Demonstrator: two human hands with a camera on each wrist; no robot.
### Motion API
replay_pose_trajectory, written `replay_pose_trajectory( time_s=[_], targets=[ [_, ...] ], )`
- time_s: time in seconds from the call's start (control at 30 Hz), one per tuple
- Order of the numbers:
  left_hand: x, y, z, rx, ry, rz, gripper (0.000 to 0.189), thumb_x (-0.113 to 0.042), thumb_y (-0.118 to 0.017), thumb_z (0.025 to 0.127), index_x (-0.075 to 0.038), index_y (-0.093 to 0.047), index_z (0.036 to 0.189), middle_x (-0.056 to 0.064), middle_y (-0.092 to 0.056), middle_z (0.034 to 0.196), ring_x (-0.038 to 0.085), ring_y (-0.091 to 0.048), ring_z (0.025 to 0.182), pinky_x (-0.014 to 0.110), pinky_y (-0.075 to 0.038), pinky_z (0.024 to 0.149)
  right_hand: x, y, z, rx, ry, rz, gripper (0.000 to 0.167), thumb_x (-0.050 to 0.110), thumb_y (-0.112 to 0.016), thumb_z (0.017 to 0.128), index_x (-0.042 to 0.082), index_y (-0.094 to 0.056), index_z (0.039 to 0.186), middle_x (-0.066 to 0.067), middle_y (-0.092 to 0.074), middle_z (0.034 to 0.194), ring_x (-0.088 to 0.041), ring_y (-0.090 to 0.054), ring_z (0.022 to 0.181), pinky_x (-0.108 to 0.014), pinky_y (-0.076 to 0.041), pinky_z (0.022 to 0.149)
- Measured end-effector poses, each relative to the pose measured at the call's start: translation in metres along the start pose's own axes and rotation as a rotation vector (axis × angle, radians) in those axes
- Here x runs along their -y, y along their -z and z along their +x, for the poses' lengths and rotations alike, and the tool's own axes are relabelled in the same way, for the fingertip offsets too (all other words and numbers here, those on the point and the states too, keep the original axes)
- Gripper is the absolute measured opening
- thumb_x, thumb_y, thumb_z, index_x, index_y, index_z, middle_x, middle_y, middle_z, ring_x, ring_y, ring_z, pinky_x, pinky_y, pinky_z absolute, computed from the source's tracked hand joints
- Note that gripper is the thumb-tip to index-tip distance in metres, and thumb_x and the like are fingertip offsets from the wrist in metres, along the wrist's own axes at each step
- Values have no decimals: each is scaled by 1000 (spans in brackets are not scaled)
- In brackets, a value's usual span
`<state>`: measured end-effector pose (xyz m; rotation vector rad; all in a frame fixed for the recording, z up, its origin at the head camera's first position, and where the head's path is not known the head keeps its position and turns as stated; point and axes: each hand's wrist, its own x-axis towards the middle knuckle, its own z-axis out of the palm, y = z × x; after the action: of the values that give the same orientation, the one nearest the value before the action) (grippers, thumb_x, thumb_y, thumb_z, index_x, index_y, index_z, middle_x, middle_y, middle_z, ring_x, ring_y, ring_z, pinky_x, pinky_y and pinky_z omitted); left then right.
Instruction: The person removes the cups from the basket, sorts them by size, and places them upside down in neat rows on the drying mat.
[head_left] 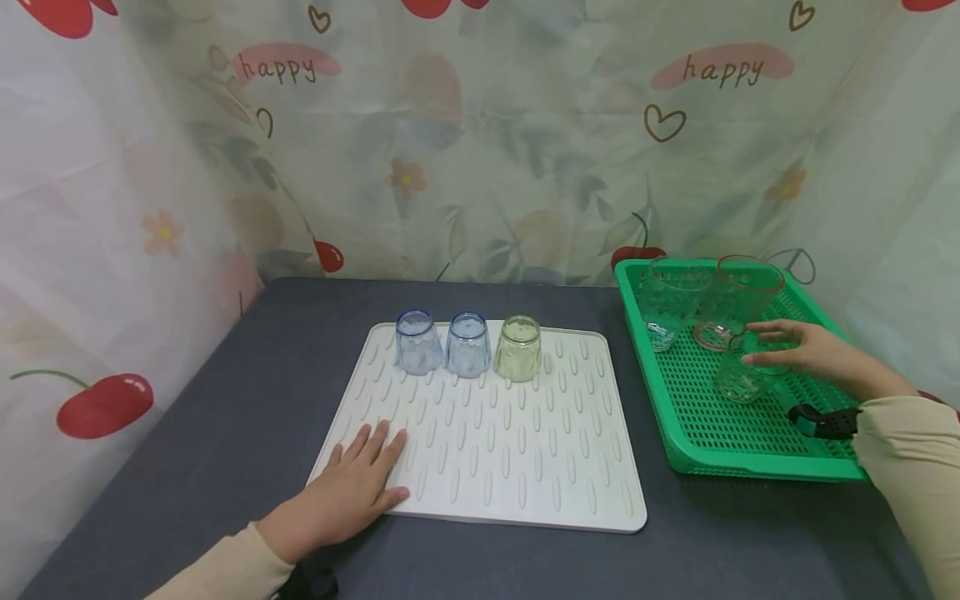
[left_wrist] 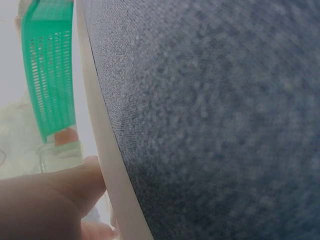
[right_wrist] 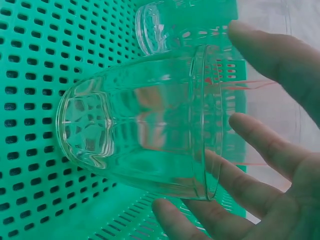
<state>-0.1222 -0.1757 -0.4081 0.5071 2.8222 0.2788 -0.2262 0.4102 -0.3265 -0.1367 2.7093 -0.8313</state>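
Observation:
My left hand (head_left: 341,496) rests with spread fingers on the front left of a white ridged drying mat (head_left: 540,492). Over a green basket (head_left: 693,458) at the right, my right hand (head_left: 832,362) reaches to a clear drinking glass (head_left: 738,383). In the right wrist view, its fingers are spread around the rim of that glass (right_wrist: 145,125), and the thumb stands apart from it. Behind it in the basket are a taller clear glass (head_left: 667,300) and a red-rimmed glass (head_left: 738,304). Two blue glasses (head_left: 417,346) and a yellow-green glass (head_left: 517,354) stand in a row at the mat's back.
A dark grey tabletop (head_left: 225,433) surrounds the mat and basket. Patterned curtain (head_left: 480,167) hangs behind the table and along both sides. The basket's raised rim stands to the right of the mat, with a strip of table between them.

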Motion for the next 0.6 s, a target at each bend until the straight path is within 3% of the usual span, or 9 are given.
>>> replay_pose_trajectory(
  time_s=[0.27,0.6],
  targets=[
    [-1,1,0,-5,-4,-11,75,-47,-56,94,-7,-30,152,23,-19,158,46,-14,146,72,-18,105,-3,-2,2,7,31,-13,82,31,-66,93,-9,-21,149,-45,-21,143,-61,-39,122,-56,-50,87],
    [-1,1,-1,-4,-1,-16,75,-47,-56,94,-7,-30,152,23,-19,159,46,-14,146,73,-18,106,-3,-2,3,22,50,-52,87,28,-72,88,-9,-21,148,-45,-23,142,-63,-37,123,-58,-49,86]
  ],
)
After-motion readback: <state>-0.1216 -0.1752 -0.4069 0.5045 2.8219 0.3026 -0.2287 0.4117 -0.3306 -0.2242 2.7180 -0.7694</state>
